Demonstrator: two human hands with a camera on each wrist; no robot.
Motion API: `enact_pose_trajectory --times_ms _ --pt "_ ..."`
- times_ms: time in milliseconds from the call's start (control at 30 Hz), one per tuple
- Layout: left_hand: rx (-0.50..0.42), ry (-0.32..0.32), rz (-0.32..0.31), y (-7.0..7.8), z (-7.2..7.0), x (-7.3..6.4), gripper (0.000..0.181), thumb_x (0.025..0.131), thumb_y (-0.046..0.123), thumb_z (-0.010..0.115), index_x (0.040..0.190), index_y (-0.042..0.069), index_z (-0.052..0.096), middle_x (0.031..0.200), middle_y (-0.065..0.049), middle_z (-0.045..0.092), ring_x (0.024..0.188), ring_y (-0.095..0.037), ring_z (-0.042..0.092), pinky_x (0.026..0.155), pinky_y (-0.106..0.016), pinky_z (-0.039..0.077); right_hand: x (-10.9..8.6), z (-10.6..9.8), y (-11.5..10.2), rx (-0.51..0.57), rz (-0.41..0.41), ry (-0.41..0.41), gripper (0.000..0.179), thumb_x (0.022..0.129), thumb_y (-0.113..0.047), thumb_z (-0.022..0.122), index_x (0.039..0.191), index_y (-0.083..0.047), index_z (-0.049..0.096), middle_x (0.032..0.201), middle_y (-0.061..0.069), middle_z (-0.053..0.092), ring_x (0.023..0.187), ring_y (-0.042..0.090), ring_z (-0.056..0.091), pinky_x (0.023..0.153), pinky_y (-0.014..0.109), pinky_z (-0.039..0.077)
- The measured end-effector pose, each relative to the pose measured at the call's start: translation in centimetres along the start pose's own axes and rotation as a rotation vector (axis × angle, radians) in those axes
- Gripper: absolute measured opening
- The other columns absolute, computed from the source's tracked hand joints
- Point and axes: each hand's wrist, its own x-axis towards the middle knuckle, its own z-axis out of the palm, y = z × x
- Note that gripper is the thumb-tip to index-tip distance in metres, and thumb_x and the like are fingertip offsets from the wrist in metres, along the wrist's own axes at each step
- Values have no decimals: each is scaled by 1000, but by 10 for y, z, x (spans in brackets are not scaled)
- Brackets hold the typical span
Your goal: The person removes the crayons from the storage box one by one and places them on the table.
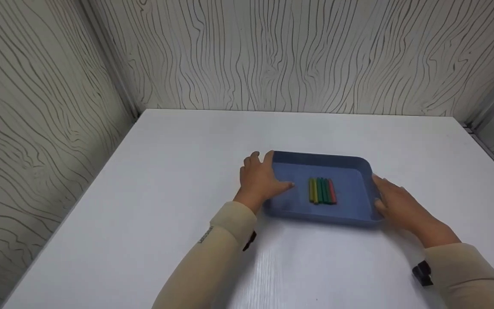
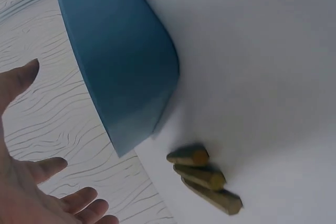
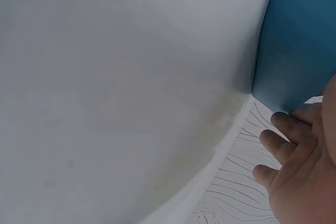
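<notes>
A blue rectangular tray (image 1: 290,206) lies on the white table. Inside it, several crayons (image 1: 322,191) in yellow, green and red lie side by side. Over the tray's left edge, my left hand (image 1: 259,178) is spread, its thumb above the tray's inside. The left wrist view shows its fingers apart from the tray wall (image 2: 115,61) and holding nothing. Three yellowish-brown crayon-like sticks (image 2: 205,177) lie on the table beside the tray there; the left hand hides them in the head view. My right hand (image 1: 401,206) touches the tray's right side from outside, fingers loosely extended.
The white table (image 1: 165,171) extends around the tray on every side. Wood-patterned panels (image 1: 272,56) stand along its back and left (image 1: 37,128), with another at the far right. Dark devices (image 1: 423,273) sit under both sleeve cuffs.
</notes>
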Motion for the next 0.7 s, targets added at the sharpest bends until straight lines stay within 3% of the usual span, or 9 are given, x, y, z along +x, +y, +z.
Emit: enact_pose_trajectory --times_ms 400,700 --pt "19 -6 39 24 28 0 86 74 53 74 145 16 42 142 -15 38 130 -31 35 102 -44 33 0 1 0 -19 9 9 64 95 -7 49 145 13 16 143 40 22 132 53 19 105 62 13" --pt "58 -67 29 36 46 1 78 77 50 71 143 18 45 140 -12 43 128 -28 38 103 -42 33 -1 0 -2 0 5 3 64 95 -7 48 146 12 15 144 37 22 133 52 17 106 61 12"
